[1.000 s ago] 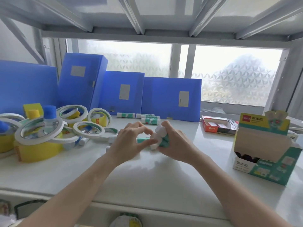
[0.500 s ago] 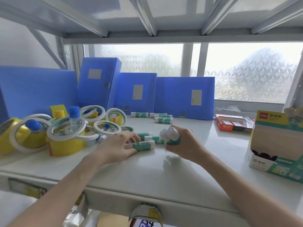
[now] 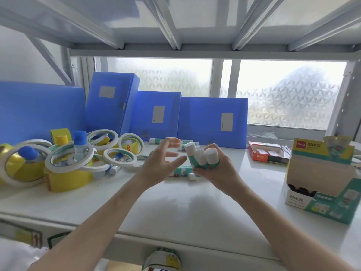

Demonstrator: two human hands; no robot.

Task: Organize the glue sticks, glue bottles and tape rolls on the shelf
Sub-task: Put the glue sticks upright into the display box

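Item: white metal shelf point(image 3: 195, 208), mid-sort.

Right hand point(image 3: 216, 169): fingers curled round a bundle of three green-bodied, white-capped glue sticks point(image 3: 201, 157), held caps up above the shelf surface, slightly tilted to the left.

Left hand point(image 3: 160, 165): fingers spread and relaxed, holding nothing, just beside the bundle and raised off the shelf.

Loose stock: more green-and-white glue sticks lying flat point(image 3: 181, 171) on the shelf under the hands, partly hidden by them; a further few lying at the back point(image 3: 160, 141) against the upright blue plastic file boxes point(image 3: 211, 122).

Left heap: white double-sided tape rolls point(image 3: 68, 157) and yellow tape rolls point(image 3: 66, 177) jumbled with clear glue bottles with blue caps point(image 3: 80, 143); untouched as it lies.

Right side: open green-and-white cardboard glue-stick display carton point(image 3: 318, 184), dark tops visible in its opening; a small red open box point(image 3: 265, 153) behind it.

Step in hand, as judged: gathering sticks into one handful, likely for the carton. To do it well, keep the caps level and the bodies parallel so the bundle does not splay; the leftmost stick leans out and looks likeliest to slip. Use the free hand to square it against the others before adding another from the shelf. Pick up the flat ones by the body, not the cap. Carry a handful the grip can fully enclose, then lower it upright into the carton.
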